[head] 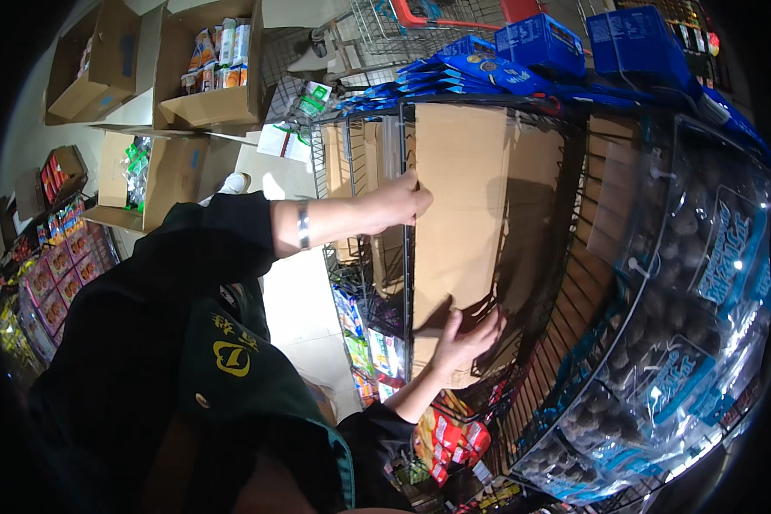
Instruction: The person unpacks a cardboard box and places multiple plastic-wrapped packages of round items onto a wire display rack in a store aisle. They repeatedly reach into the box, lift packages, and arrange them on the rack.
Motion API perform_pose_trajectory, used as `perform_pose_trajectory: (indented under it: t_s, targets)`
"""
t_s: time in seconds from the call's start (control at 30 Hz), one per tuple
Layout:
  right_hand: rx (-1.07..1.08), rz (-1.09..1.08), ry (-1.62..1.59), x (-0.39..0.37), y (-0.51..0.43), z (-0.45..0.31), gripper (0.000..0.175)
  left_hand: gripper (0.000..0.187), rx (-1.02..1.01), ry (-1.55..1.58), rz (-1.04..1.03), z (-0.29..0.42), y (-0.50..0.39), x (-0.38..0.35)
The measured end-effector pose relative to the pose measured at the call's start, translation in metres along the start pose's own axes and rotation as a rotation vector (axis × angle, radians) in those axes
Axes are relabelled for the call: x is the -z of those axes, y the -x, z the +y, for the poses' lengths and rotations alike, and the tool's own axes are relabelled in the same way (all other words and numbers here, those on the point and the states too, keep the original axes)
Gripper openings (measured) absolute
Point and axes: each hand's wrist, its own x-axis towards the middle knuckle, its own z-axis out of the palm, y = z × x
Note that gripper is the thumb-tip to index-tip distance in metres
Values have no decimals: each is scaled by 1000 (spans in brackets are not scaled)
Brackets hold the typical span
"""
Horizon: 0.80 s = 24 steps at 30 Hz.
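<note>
A long brown cardboard piece [457, 212] lies in a black wire rack before me. My left hand [406, 202], with a metal bracelet at the wrist, has its fingers curled on the cardboard's near edge, beside the rack's black wire [408, 270]. Over the lower end of the same cardboard, my right hand [466, 337] has thumb and fingers spread, with nothing in it. Whether its fingertips touch the cardboard cannot be told. Further in stands a shaded brown cardboard panel [536, 167]. Dark shadows fall across both.
Clear bags of round dark items [674, 308] fill the right side. Blue packets [488, 72] and blue boxes [540, 42] line the top. Open cartons [209, 103] stand upper left, near a shopping cart [417, 32]. Red packets [450, 440] lie below my right hand.
</note>
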Motion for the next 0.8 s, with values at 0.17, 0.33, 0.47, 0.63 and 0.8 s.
perform_pose_trajectory:
  t_s: [0.17,0.33,0.47,0.63,0.8]
  targets:
    - [122,-107,30,10,33,-38,84,17,215,218,-8,1,-21,-8]
    - [-102,74,439,-17,0,-17,87,40,421,205,-59,15,-41,-26]
    - [-2,-21,381,-39,17,-1,83,67,74,-340,-211,20,16,-45]
    - [46,23,258,-27,13,2,70,71,-931,-1563,-105,49,-22,-48]
    - [-8,-22,310,-27,15,7,67,80,-1116,-2019,-105,76,-65,-20]
